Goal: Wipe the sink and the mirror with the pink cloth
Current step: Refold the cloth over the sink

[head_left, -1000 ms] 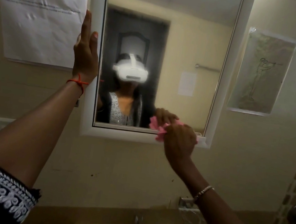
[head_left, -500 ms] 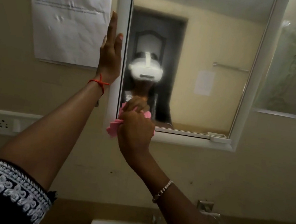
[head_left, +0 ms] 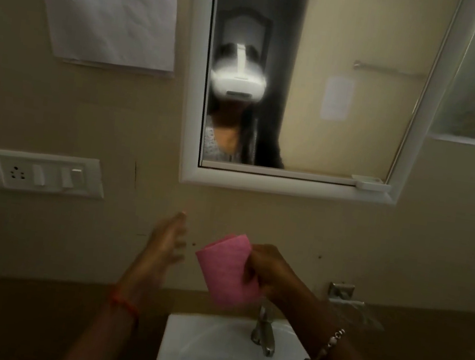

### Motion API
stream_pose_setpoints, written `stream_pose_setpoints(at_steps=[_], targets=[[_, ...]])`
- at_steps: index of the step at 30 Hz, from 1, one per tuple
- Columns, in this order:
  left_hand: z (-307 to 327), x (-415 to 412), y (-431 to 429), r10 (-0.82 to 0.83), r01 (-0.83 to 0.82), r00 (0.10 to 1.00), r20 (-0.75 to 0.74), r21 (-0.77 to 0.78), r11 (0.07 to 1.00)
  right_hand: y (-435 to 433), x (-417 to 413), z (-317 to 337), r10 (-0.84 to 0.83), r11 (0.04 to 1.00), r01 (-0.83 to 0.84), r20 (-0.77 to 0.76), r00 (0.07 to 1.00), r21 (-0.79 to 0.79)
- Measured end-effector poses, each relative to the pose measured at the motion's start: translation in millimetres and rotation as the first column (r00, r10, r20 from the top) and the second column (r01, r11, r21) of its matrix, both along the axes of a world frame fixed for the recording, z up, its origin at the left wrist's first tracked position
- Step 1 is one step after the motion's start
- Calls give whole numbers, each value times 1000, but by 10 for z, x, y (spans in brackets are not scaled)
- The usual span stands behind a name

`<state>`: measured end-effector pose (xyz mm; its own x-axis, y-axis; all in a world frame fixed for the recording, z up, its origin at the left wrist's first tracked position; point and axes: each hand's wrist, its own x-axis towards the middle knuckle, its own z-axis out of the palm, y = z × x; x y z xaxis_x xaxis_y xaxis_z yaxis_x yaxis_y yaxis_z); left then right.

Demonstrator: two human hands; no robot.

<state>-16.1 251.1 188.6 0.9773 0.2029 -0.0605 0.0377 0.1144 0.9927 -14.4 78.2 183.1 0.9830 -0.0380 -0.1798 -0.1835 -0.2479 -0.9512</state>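
Looking down in the head view, the right hand (head_left: pixel 266 269) grips the pink cloth (head_left: pixel 226 269) by its right edge, fingers curled round the fabric. It holds the cloth in the air just above the tap (head_left: pixel 263 331) at the back of the white sink (head_left: pixel 207 354), well below the mirror (head_left: pixel 348 88) on the wall. The left hand (head_left: pixel 166 241) is just beside the cloth's left side, apart from it, its fingers straight and loosely spread, holding nothing; it is blurred. The cloth looks folded into a flat pad, with a second layer showing at its top edge. I judge it light, soft and limp, likely to flop or unfold if held by one corner, so a bunched hold across the middle or a flat palm behind it should suit wiping; it is not fragile. As for writing, the paper sheet (head_left: pixel 107 8) on the wall left of the mirror carries printed lines too blurred to read, the switch plate (head_left: pixel 42 173) shows no legible marks, and no brand can be made out on tap or cloth
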Motion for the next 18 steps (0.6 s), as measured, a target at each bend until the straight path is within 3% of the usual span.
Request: stream_pose_setpoints(at_steps=[2,4,6,10,18], targets=[[-292,-144,-261,-166,163,964,-206,-31,986,-85,0,-153,-19,999,22,-90,996,26],[-511,-194,-512,-287,264,912,-295,-114,958,-175,-4,-262,-20,999,26,-155,988,37],[-643,-159,-695,-357,321,876,-323,-161,933,-281,0,-329,-21,997,36,-193,981,70],[-773,-8,-999,-476,423,806,-351,-220,879,-629,0,-473,69,925,37,-265,962,377],[-901,140,-1649,-576,464,755,-312,-367,806,-1515,-5,-742,24,889,99,-262,965,447]])
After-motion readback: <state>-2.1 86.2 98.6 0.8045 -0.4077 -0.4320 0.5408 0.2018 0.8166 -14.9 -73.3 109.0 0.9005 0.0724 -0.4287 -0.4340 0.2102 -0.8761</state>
